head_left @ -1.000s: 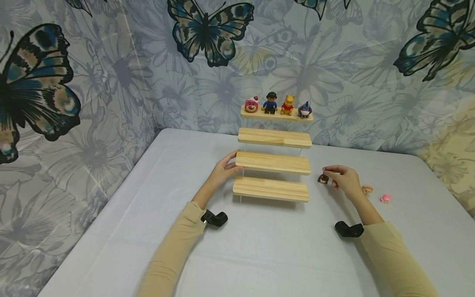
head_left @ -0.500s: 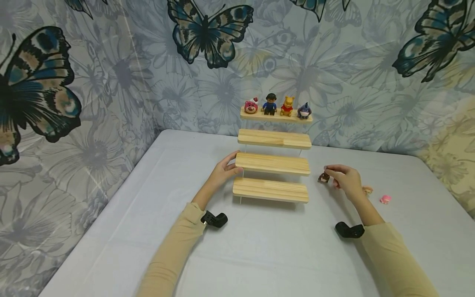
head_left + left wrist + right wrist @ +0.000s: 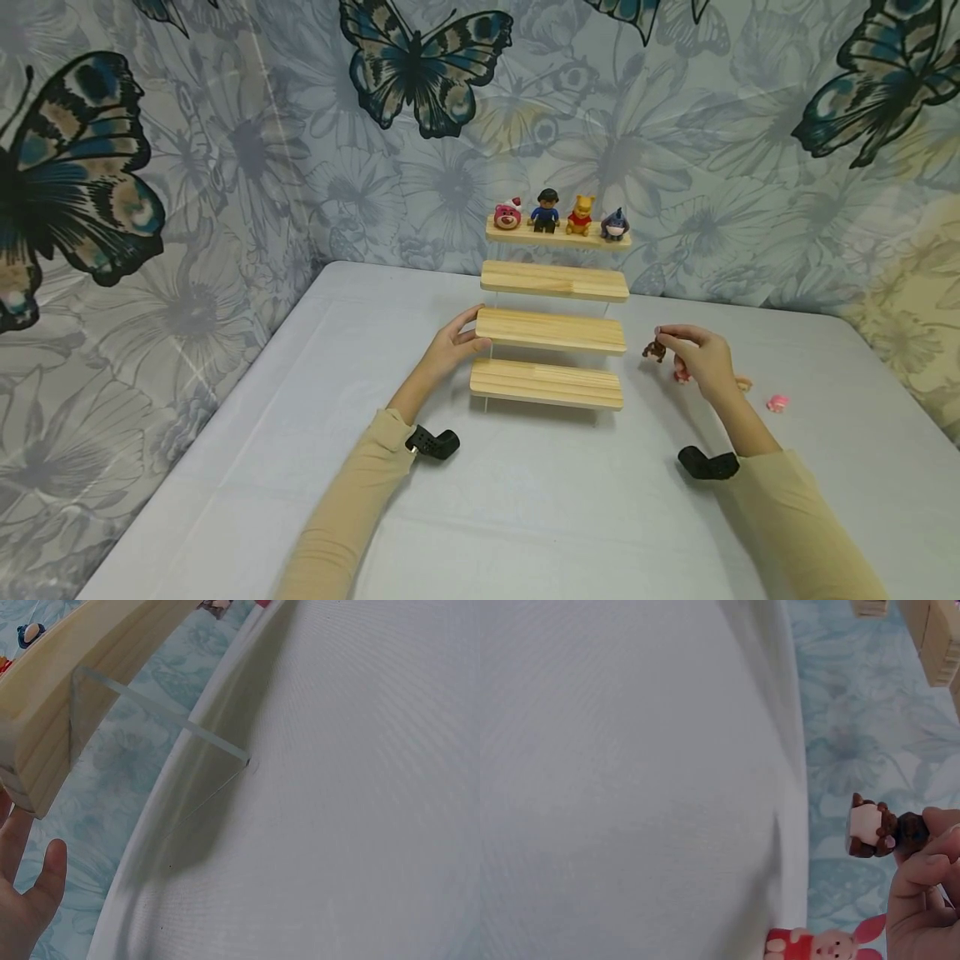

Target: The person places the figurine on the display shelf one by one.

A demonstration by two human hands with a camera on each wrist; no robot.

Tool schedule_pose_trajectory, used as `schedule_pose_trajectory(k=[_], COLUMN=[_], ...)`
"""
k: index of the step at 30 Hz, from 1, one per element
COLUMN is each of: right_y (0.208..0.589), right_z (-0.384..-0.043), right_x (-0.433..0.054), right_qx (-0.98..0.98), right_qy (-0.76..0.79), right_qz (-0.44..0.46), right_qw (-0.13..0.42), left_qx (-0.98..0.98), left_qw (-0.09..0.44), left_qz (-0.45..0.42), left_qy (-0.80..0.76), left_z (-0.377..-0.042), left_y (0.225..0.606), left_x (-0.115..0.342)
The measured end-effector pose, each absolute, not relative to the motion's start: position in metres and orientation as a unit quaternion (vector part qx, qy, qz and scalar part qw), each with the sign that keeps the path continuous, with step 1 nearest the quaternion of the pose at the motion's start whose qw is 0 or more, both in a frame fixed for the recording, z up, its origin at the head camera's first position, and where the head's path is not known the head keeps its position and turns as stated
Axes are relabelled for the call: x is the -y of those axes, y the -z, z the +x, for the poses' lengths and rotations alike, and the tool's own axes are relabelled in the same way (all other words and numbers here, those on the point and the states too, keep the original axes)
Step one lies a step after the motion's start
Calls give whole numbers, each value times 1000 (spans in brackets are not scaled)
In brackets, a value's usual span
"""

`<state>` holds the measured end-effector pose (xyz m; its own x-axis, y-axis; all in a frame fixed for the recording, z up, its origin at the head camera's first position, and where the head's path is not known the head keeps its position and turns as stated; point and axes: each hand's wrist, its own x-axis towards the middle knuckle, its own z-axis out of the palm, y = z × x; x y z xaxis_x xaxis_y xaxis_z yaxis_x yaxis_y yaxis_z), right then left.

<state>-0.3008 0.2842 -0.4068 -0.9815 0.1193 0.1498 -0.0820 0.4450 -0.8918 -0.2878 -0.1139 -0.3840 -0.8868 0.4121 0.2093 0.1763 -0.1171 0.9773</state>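
My left hand point(image 3: 450, 346) is at the left end of a wooden tiered display shelf point(image 3: 551, 330), fingers touching the end of one board point(image 3: 45, 750). The thumb stands apart from the wood in the left wrist view. To the right of the shelf, my right hand point(image 3: 703, 360) pinches a small brown figurine point(image 3: 870, 826) with a pale front by its dark end, between thumb and fingertips. Beneath that hand, a piglet figurine point(image 3: 817, 945) in red with pink ears stands on the table, partly hidden in the head view point(image 3: 681, 372).
On the top board stand a pink bear figurine point(image 3: 507, 215), a toy man in blue point(image 3: 545, 212), a yellow bear in red point(image 3: 581, 217) and a grey-blue donkey point(image 3: 615, 225). A tan figurine point(image 3: 743, 383) and a pink one point(image 3: 777, 403) lie on the white table point(image 3: 555, 500).
The right hand has lifted slightly with the brown figurine, which has turned in its grip, and more of the piglet figurine shows. The left hand stays at the shelf.
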Motion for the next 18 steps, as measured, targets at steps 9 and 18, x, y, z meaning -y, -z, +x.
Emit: schedule_pose_trajectory(k=[9, 18], right_y=[432, 438], right_z=[-325, -339], right_x=[-302, -293], right_qx=[837, 820], right_qy=[-528, -541], right_qz=[11, 51], right_qw=[144, 181], left_qx=[-660, -663], left_qw=[80, 82], left_qz=[224, 216], left_qy=[-713, -712], left_z=[-288, -287], left_y=[384, 383], left_x=[114, 114])
